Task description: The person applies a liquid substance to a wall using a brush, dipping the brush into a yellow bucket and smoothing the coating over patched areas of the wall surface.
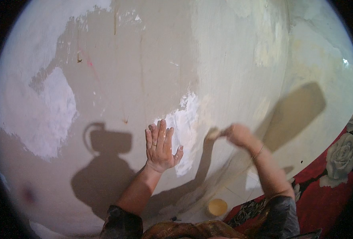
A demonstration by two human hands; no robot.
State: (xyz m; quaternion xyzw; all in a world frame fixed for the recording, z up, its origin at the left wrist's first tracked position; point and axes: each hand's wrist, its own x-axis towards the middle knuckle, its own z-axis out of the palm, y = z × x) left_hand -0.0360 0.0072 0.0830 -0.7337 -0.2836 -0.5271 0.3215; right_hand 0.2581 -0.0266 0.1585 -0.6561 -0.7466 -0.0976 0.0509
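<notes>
My left hand [161,149] is laid palm-in against a painted wall [164,59], fingers pointing up and thumb out to the side. Pale smears mark its fingers, and a ring shows on one of them. Beside the thumb runs a rough white patch of filler or paint [188,128]. To the right, my right hand [239,135] grips what looks like a paintbrush [213,133] by its handle. Motion blurs both, so whether the pale head touches the wall is unclear. Low before me stands a round tub [217,207] with a yellowish inside.
Another white patch [55,116] covers the wall at left. The wall meets a second wall [317,53] at a corner on the right. Red cloth with grey roses [320,191] lies at lower right, beside floor tiles [237,192]. A small dark object [175,219] lies near the tub.
</notes>
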